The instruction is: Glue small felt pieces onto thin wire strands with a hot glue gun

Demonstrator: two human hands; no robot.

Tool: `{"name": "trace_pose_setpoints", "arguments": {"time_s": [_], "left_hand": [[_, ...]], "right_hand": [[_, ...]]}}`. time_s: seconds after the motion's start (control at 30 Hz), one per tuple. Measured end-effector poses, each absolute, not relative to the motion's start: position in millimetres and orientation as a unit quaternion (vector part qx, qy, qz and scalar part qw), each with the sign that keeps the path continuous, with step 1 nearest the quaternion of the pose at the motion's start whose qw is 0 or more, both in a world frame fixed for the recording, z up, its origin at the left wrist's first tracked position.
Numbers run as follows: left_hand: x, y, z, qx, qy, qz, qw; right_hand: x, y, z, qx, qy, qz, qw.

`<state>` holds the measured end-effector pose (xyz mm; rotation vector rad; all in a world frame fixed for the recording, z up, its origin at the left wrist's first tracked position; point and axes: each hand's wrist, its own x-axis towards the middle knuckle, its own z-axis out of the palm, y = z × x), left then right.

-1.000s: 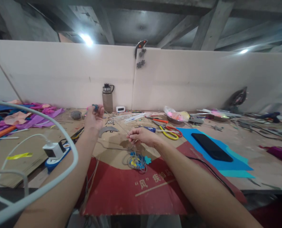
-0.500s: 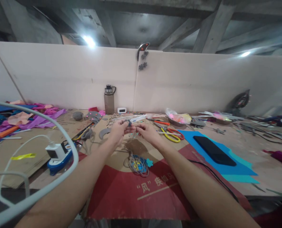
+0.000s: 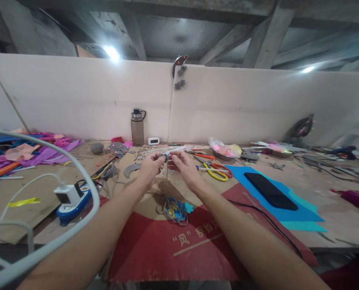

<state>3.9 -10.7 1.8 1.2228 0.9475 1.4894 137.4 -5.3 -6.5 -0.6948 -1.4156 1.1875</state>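
My left hand (image 3: pixel 149 166) and my right hand (image 3: pixel 183 166) are held together above the bench, fingertips almost touching. Between them they pinch a small bluish piece (image 3: pixel 166 155) with a thin wire or thread hanging down from it. Both hands are closed in a pinch. On the red cardboard (image 3: pixel 155 245) below lies a tangle of blue, yellow and grey cord (image 3: pixel 173 208) beside a small blue flower shape (image 3: pixel 189 208).
Yellow and red scissors (image 3: pixel 216 171) and a black phone (image 3: pixel 270 185) on blue sheets lie to the right. A water bottle (image 3: pixel 136 126) stands at the back wall. A white charger (image 3: pixel 66 194) and thick white cable lie on the left, past them purple scraps (image 3: pixel 46 150).
My left hand came in from the left, where it was raised with a small dark piece, and met my right hand. Both hands now pinch together at the centre.
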Motion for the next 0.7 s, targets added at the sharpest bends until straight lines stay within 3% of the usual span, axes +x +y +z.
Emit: {"name": "trace_pose_setpoints", "arguments": {"time_s": [0.7], "left_hand": [[8.7, -4.8, -5.8, 0.512, 0.283, 0.569, 0.578]], "right_hand": [[146.6, 6.2, -8.3, -0.386, -0.631, 0.36, 0.569]]}}
